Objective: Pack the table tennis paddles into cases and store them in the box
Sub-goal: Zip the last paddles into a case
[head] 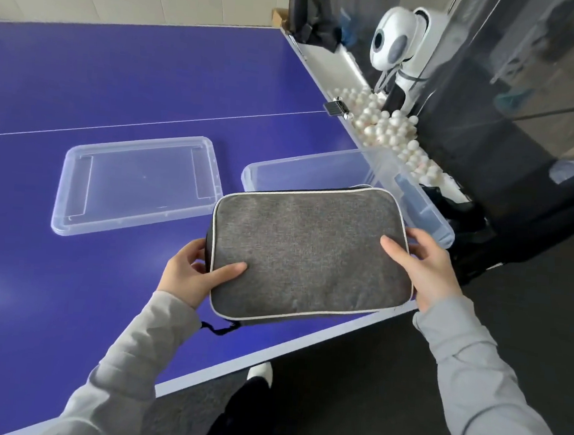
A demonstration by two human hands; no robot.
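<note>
A grey fabric paddle case [310,253] with white piping is held flat above the near corner of the blue table. My left hand [195,272] grips its left edge, thumb on top. My right hand [422,265] holds its right edge. The case looks closed; no paddle is visible. Behind it sits the clear plastic box [415,189], partly hidden by the case. A dark strap [218,328] hangs from the case's near left corner.
The box's clear lid [137,185] lies upside down on the blue table [82,98] to the left. A ball-feeding machine [399,44] and several white balls [389,125] fill a net tray beyond the table's right edge. Dark floor lies below.
</note>
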